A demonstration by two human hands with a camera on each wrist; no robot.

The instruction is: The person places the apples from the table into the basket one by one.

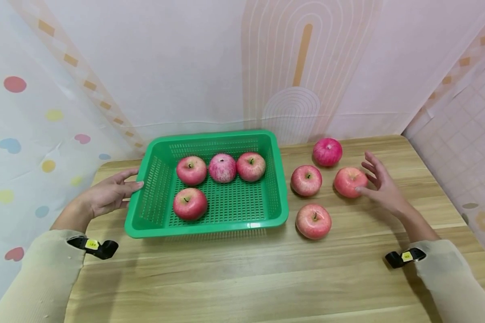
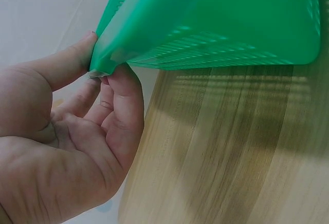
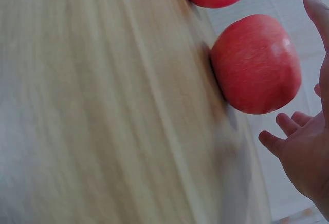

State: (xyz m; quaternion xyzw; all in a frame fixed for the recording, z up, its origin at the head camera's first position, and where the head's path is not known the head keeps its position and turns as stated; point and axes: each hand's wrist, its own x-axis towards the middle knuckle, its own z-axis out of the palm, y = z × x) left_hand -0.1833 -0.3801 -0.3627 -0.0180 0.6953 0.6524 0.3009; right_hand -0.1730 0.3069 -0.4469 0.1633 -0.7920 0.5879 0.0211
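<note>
A green plastic basket (image 1: pixel 226 228) with slotted walls holds several apples, such as the front-left apple (image 1: pixel 190 204) and the pale-streaked one (image 1: pixel 222 168). My left hand (image 1: pixel 112 193) pinches the basket's left rim between thumb and fingers, seen close up in the left wrist view on the green rim (image 2: pixel 115 47). On the right, my right hand (image 1: pixel 384 188) is spread with thumb and fingers apart beside a light red apple (image 1: pixel 350 182). In the right wrist view this apple (image 3: pixel 256 64) stands on the wood, with a gap between it and the fingers.
More apples lie between basket and right hand: a deep pink one (image 1: pixel 327 152) at the back, one beside the basket (image 1: pixel 306 180) and one in front (image 1: pixel 313 221). All rest on a wood-grain table (image 1: pixel 242 278). A patterned wall covering (image 1: pixel 178 63) rises behind its back edge.
</note>
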